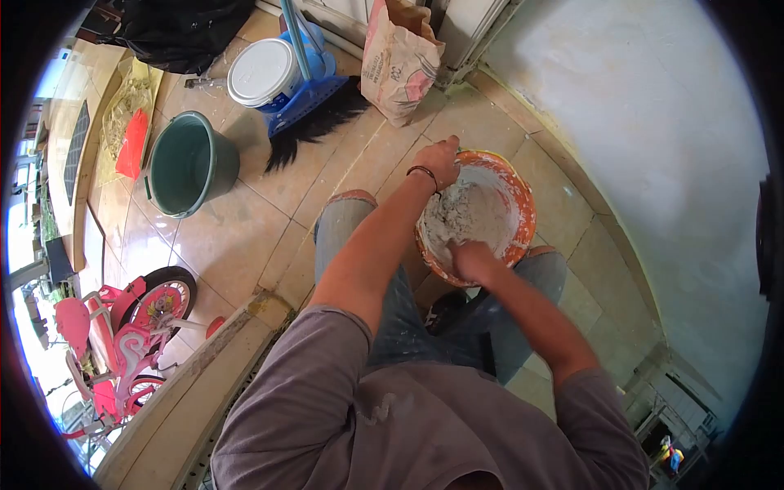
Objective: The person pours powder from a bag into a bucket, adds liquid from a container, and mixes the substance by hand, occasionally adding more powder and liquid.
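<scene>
An orange bucket (523, 200), its inner wall smeared white, stands on the floor between my knees. Wet, lumpy grey-white plaster mix (469, 208) fills its lower part. My left hand (439, 162) is closed over the far-left rim of the bucket, with a dark band around the wrist. Down inside the bucket, at the near side, my right hand (474, 260) is curled and partly sunk in the mix. Its fingertips and whatever they grip are hidden.
Ahead stand an open paper sack (404, 65), a blue broom (306, 102) and a white-lidded pail (263, 73). Leftward are a green bucket (192, 163) and a pink bicycle (122, 343) beyond a ledge (196, 392). A pale wall (629, 122) rises on the right.
</scene>
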Motion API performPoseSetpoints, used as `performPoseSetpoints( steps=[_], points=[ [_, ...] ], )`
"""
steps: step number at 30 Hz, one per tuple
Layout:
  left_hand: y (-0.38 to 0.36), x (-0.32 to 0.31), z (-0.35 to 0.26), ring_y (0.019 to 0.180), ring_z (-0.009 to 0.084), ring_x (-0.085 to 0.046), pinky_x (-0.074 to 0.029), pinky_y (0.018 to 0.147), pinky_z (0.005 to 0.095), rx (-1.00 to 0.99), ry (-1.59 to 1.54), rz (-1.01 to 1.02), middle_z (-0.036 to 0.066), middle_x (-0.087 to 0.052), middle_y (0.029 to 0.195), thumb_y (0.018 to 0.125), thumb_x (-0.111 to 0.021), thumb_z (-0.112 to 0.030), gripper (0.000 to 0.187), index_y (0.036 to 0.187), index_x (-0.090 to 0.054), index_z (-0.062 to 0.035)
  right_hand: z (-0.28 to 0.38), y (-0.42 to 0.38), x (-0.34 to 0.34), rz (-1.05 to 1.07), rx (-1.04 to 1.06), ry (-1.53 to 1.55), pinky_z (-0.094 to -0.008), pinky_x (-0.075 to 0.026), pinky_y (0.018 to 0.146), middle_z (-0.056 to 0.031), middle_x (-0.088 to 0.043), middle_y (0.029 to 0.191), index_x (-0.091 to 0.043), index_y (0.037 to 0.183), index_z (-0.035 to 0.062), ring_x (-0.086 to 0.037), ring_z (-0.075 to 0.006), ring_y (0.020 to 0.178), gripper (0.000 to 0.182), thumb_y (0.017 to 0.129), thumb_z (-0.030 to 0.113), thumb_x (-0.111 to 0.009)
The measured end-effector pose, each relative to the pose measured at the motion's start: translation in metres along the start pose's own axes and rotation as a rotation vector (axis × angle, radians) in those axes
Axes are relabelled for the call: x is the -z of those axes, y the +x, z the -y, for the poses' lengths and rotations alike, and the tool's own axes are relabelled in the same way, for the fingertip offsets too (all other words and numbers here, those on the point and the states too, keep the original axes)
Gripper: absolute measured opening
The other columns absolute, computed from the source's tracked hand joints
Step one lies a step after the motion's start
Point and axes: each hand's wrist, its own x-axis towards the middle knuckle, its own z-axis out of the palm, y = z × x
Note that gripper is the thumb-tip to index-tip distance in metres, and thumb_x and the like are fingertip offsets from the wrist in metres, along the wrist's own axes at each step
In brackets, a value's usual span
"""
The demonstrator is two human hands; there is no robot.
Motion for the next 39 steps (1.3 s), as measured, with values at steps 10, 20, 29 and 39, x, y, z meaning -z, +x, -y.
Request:
performPoseSetpoints(
  steps=[10,20,29,39],
  points=[
    [-0.001,-0.002,0.003,0.099,0.0334,-0.060,-0.049,0.084,0.0407,-0.020,0.014,-0.017,0.020,-0.060,0.106,0.081,-0.060,-0.021,0.036,0.108,-0.046,-0.0027,-0.025,0.044,0.042,-0.125,-0.095,-0.151,-0.0481,-0.050,0.077,-0.0223,-0.065,0.092,-0.062,0.104,0.0063,-0.063,-0.0370,0.088,0.028,0.083,0.017,-0.048],
    [-0.012,-0.005,0.003,0.093,0.0349,-0.061,-0.049,0.081,0.0418,-0.016,-0.027,-0.076,0.021,-0.062,0.098,0.079,-0.060,-0.028,0.040,0.105,-0.046,-0.0007,-0.019,-0.020,0.092,-0.053,-0.194,-0.118,-0.0480,-0.051,0.073,-0.0235,-0.065,0.088,-0.058,0.116,0.0081,-0.065,-0.0350,0.085,0.036,0.082,0.014,-0.046],
    [-0.006,-0.028,0.020,0.097,0.0379,-0.056,-0.045,0.087,0.0435,-0.080,-0.118,-0.361,0.024,-0.057,0.103,0.082,-0.047,-0.029,0.039,0.106,-0.050,0.0016,-0.023,-0.008,0.063,-0.175,-0.243,-0.119,-0.0479,-0.051,0.076,-0.0229,-0.065,0.087,-0.059,0.114,0.0081,-0.065,-0.0361,0.086,0.035,0.082,0.013,-0.047],
    [0.004,-0.036,0.038,0.084,0.0374,-0.061,-0.049,0.077,0.0414,0.275,-0.770,-0.634,0.019,-0.065,0.088,0.079,-0.054,-0.012,0.021,0.096,-0.061,-0.0011,-0.013,0.005,0.059,-0.069,-0.322,0.006,-0.0473,-0.050,0.080,-0.0255,-0.061,0.102,-0.058,0.114,0.0051,-0.062,-0.0387,0.093,0.036,0.081,0.012,-0.047]
  ],
)
